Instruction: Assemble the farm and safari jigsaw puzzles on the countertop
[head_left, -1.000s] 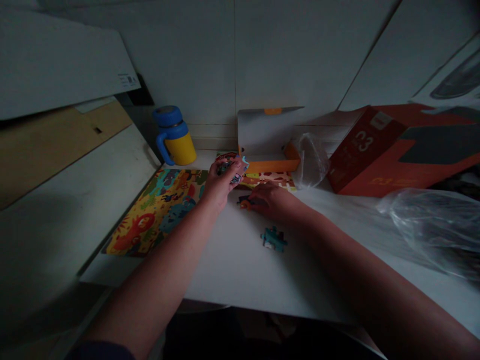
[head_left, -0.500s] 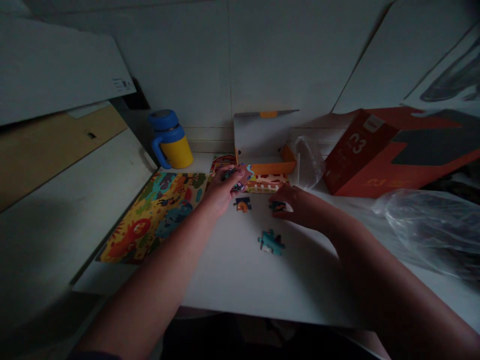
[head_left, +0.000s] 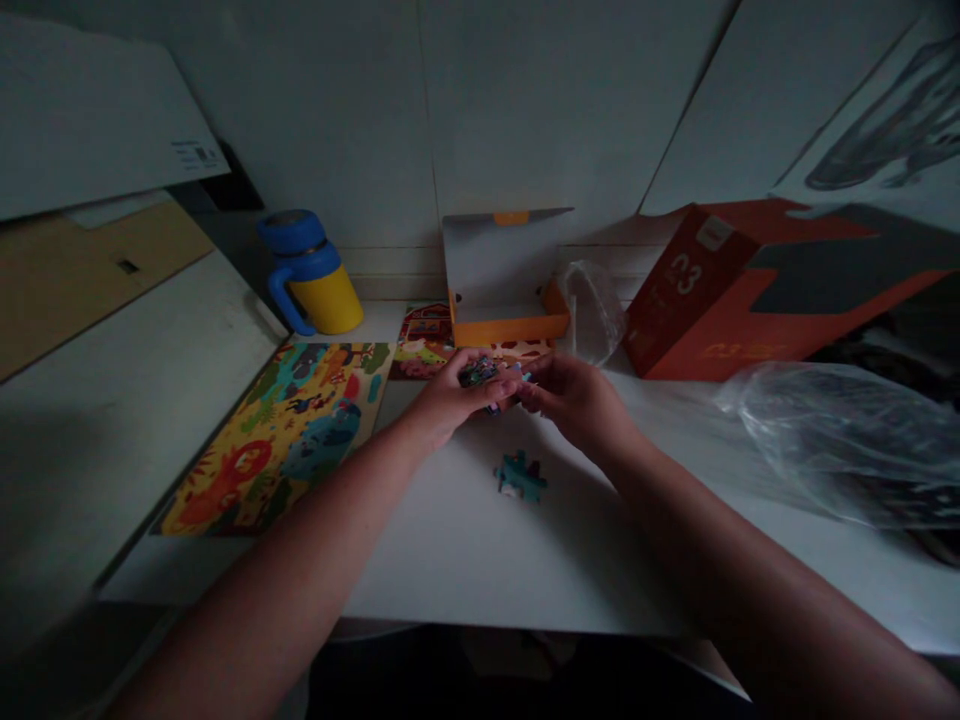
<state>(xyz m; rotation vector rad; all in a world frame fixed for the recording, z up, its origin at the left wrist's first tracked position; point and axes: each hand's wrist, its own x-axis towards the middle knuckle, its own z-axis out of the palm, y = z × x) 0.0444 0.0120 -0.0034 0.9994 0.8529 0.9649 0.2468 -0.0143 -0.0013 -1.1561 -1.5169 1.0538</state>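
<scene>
My left hand (head_left: 451,396) is closed around a bunch of jigsaw puzzle pieces (head_left: 480,374), its thumb lying across the top. From the right, my right hand (head_left: 574,395) meets it, thumb and fingers pinching a puzzle piece at the edge of the bunch. Just below both hands, a teal puzzle piece (head_left: 520,475) lies flat on the white table (head_left: 480,565). The hands cover the tabletop directly behind them.
A colourful animal picture sheet (head_left: 300,420) lies at left, with a farm picture (head_left: 424,340) behind. An open orange-and-white box (head_left: 510,325) stands at the back. Around are a blue-and-yellow mug (head_left: 322,285), a red-orange box (head_left: 697,300) and a clear plastic bag (head_left: 832,430).
My right hand has come up from the dark puzzle piece on the table to the bunch in my left hand. The view has shifted, moving the scene leftward.
</scene>
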